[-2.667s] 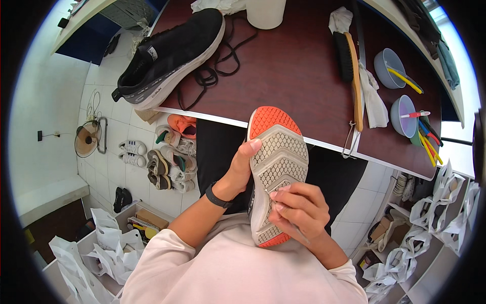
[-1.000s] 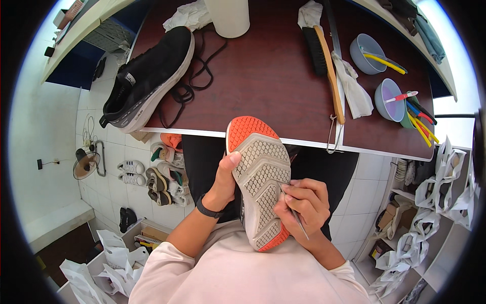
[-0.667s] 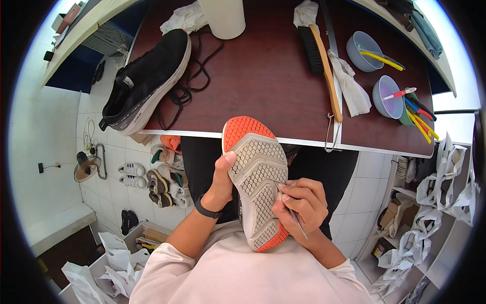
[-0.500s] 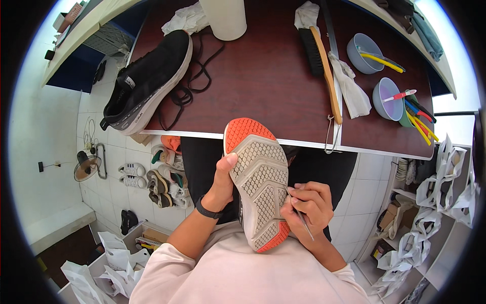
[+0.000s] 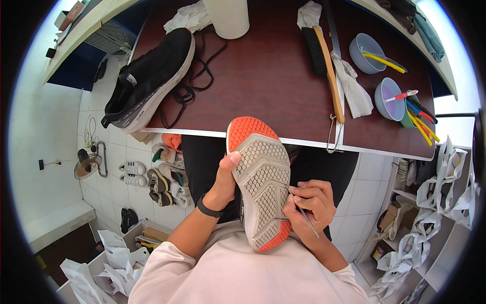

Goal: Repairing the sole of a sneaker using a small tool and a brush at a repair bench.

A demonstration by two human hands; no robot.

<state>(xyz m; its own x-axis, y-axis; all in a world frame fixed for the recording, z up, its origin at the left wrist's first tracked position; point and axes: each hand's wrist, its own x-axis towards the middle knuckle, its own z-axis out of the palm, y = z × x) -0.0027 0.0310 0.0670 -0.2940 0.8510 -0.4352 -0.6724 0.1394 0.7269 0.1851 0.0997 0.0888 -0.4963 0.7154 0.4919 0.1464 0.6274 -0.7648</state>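
Observation:
A shoe (image 5: pixel 262 177) is held over my lap with its sole facing up, grey-white tread in the middle and orange patches at toe and heel. My left hand (image 5: pixel 223 178) is closed on its left edge, thumb on the sole, the other fingers hidden behind. Pinched in my right hand (image 5: pixel 313 203) is a thin metal pick (image 5: pixel 308 221), its tip at the right edge of the tread. On the table's left lies a black shoe (image 5: pixel 152 76) with a white midsole, beside loose black laces (image 5: pixel 188 90).
On the dark red table (image 5: pixel 263 76) lie a wooden-handled brush (image 5: pixel 324 71) and a white cloth (image 5: pixel 352 83). Bowls (image 5: pixel 365 54) with toothbrushes stand at the right. A white cylinder (image 5: pixel 228 17) stands at the back. Several shoes (image 5: pixel 159 180) and a fan (image 5: pixel 86 164) are on the floor, left.
The view has shifted very slightly. My right hand has tilted the pick a little along the sole's right edge; my left hand keeps its hold on the shoe.

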